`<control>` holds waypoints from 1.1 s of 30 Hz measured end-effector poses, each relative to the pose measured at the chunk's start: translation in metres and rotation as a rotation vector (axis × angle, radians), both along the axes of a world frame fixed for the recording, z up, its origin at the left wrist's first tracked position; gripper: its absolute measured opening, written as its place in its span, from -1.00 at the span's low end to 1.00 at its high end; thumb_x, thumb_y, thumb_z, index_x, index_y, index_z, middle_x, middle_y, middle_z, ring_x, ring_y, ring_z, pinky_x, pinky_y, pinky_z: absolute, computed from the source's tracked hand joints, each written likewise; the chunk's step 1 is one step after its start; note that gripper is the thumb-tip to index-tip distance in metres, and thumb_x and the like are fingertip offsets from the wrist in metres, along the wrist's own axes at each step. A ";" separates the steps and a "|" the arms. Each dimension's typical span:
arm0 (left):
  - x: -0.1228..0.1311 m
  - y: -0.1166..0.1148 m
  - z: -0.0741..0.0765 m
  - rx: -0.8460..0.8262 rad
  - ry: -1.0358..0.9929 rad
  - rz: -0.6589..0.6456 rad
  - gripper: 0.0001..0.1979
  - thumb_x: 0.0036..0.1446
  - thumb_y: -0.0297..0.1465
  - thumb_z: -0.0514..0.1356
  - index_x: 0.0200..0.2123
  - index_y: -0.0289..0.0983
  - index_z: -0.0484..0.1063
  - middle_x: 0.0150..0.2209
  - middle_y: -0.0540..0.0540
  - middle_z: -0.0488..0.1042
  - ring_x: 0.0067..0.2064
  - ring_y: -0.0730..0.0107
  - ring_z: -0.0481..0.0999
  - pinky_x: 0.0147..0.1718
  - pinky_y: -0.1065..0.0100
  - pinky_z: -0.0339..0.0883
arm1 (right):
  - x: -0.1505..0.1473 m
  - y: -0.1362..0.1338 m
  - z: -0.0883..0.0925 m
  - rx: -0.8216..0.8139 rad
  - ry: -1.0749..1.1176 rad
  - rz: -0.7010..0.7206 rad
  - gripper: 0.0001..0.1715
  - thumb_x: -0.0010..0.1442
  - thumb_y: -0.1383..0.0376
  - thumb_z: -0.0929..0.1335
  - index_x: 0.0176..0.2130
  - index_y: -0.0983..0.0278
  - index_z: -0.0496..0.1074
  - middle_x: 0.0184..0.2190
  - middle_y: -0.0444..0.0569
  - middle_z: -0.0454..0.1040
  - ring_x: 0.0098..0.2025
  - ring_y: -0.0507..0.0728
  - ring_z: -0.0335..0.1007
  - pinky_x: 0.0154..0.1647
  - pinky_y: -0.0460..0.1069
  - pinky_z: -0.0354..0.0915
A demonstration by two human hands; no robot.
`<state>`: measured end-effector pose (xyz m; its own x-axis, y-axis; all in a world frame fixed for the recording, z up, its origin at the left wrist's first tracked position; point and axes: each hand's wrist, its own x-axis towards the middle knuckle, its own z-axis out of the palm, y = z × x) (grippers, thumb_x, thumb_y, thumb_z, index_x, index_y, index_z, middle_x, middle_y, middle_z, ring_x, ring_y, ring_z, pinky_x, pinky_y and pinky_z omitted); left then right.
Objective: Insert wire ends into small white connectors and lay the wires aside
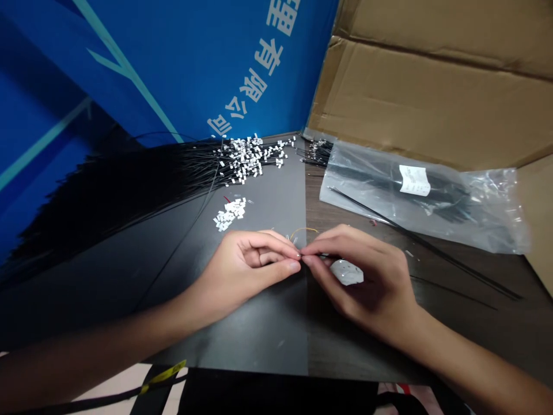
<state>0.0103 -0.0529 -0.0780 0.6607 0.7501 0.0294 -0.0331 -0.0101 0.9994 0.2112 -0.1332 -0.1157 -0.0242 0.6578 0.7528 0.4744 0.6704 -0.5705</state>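
Note:
My left hand (254, 262) is closed in a pinch, thumb and forefinger meeting at a tiny shiny tip. Right against it, the fingertips of my right hand (367, 271) pinch a thin black cable (453, 291), whose tail runs out behind that hand to the right. The fingers hide most of the tip, so its exact shape is unclear. Beneath my right palm lies a small whitish plastic packet (347, 272). Beyond my left hand sits a little pile of white tags (230, 214).
A large bundle of black cables (108, 196) with white tags on their ends fills the left. At right, a clear plastic bag (488, 202) holds more cables, with loose black cables (432, 245) beside it. Cardboard (432, 98) and a blue panel (173, 63) stand behind.

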 end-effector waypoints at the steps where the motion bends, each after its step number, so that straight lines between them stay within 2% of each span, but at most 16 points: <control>1: 0.000 0.001 -0.001 -0.014 -0.010 -0.005 -0.90 0.17 -0.58 0.50 -0.31 -0.28 0.79 -0.22 -0.08 0.73 -0.23 0.56 0.73 -0.15 0.69 0.58 | 0.000 0.000 -0.002 0.047 -0.048 -0.016 -0.80 0.36 0.56 0.45 -0.08 0.34 0.63 -0.21 0.00 0.66 -0.21 0.02 0.62 -0.19 -0.10 0.52; 3: -0.001 0.001 -0.001 -0.035 -0.020 -0.014 -0.90 0.16 -0.58 0.51 -0.31 -0.28 0.79 -0.22 -0.08 0.73 -0.23 0.56 0.72 -0.14 0.68 0.58 | 0.002 0.000 -0.004 0.129 -0.168 -0.083 -0.80 0.36 0.57 0.47 -0.06 0.36 0.63 -0.19 0.03 0.66 -0.19 0.04 0.62 -0.18 -0.08 0.51; 6: -0.002 0.000 -0.002 -0.073 -0.024 -0.022 -0.91 0.17 -0.56 0.52 -0.28 -0.27 0.80 -0.20 -0.09 0.74 -0.20 0.53 0.73 -0.12 0.65 0.60 | 0.007 -0.002 -0.006 0.238 -0.336 -0.201 -0.82 0.35 0.55 0.51 -0.07 0.37 0.65 -0.18 0.05 0.68 -0.25 0.07 0.58 -0.31 -0.02 0.44; 8: -0.003 0.000 -0.003 -0.076 -0.026 -0.022 -0.93 0.19 -0.53 0.52 -0.27 -0.25 0.80 -0.19 -0.09 0.75 -0.18 0.52 0.74 -0.10 0.65 0.59 | 0.010 -0.003 -0.006 0.275 -0.405 -0.212 -0.83 0.35 0.55 0.51 -0.07 0.40 0.65 -0.19 0.09 0.68 -0.29 0.09 0.56 -0.36 0.01 0.41; 12: -0.004 0.002 -0.005 -0.001 -0.014 -0.008 -0.94 0.25 -0.49 0.49 -0.28 -0.23 0.80 -0.20 -0.09 0.75 -0.18 0.55 0.71 -0.13 0.69 0.55 | 0.009 -0.004 -0.005 0.267 -0.407 -0.173 -0.77 0.36 0.56 0.49 -0.01 0.40 0.65 -0.16 0.10 0.69 -0.25 0.10 0.57 -0.29 0.00 0.46; 14: -0.004 0.004 -0.005 0.051 -0.007 0.004 -0.93 0.26 -0.48 0.48 -0.28 -0.22 0.80 -0.20 -0.08 0.75 -0.20 0.55 0.71 -0.15 0.68 0.54 | 0.006 -0.004 -0.002 0.181 -0.280 -0.140 -0.76 0.37 0.55 0.48 0.00 0.37 0.65 -0.15 0.06 0.69 -0.21 0.07 0.60 -0.22 -0.03 0.49; 16: -0.004 0.006 -0.003 0.117 0.010 0.025 -0.93 0.25 -0.48 0.48 -0.28 -0.22 0.80 -0.20 -0.08 0.75 -0.20 0.53 0.71 -0.16 0.67 0.55 | 0.004 -0.005 0.004 0.014 -0.108 -0.065 -0.80 0.38 0.51 0.48 -0.02 0.35 0.65 -0.18 0.01 0.69 -0.22 0.04 0.61 -0.18 -0.07 0.52; 20: -0.002 0.007 0.002 0.288 0.041 0.074 -0.91 0.21 -0.53 0.46 -0.29 -0.24 0.80 -0.22 -0.10 0.75 -0.18 0.49 0.74 -0.14 0.65 0.58 | 0.004 -0.005 0.016 -0.297 0.031 -0.019 -0.89 0.37 0.42 0.47 -0.19 0.26 0.67 -0.32 -0.13 0.67 -0.36 -0.01 0.56 -0.29 -0.12 0.47; 24: 0.001 0.005 0.003 0.418 0.045 0.103 -0.91 0.18 -0.54 0.45 -0.30 -0.27 0.79 -0.24 -0.12 0.74 -0.16 0.44 0.75 -0.11 0.60 0.61 | 0.007 -0.005 0.018 -0.369 0.036 -0.010 -0.87 0.34 0.41 0.46 -0.26 0.24 0.66 -0.36 -0.15 0.66 -0.39 -0.01 0.52 -0.34 -0.11 0.43; 28: 0.001 0.004 0.002 0.423 0.054 0.104 -0.90 0.19 -0.54 0.44 -0.29 -0.27 0.79 -0.24 -0.11 0.74 -0.17 0.45 0.74 -0.11 0.60 0.61 | 0.007 -0.004 0.012 -0.235 -0.035 -0.023 -0.87 0.37 0.45 0.44 -0.21 0.29 0.63 -0.34 -0.10 0.62 -0.39 -0.01 0.48 -0.33 -0.08 0.42; 30: 0.001 0.004 0.001 0.396 0.058 0.096 -0.91 0.18 -0.53 0.45 -0.29 -0.26 0.79 -0.24 -0.10 0.74 -0.17 0.46 0.74 -0.11 0.61 0.61 | 0.006 -0.003 0.007 -0.083 -0.131 -0.063 -0.87 0.38 0.49 0.42 -0.18 0.32 0.60 -0.32 -0.05 0.63 -0.36 0.02 0.50 -0.30 -0.04 0.43; 33: 0.000 0.005 0.002 0.324 0.060 0.081 -0.92 0.15 -0.53 0.48 -0.29 -0.25 0.79 -0.23 -0.09 0.73 -0.19 0.47 0.73 -0.12 0.61 0.61 | 0.005 -0.001 0.001 0.149 -0.310 -0.203 -0.85 0.36 0.54 0.43 -0.20 0.31 0.56 -0.31 -0.03 0.65 -0.33 0.07 0.54 -0.29 0.00 0.43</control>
<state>0.0104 -0.0478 -0.0763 0.6070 0.7584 0.2373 0.0400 -0.3273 0.9441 0.2162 -0.1343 -0.1148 -0.1460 0.5565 0.8179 0.7398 0.6103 -0.2832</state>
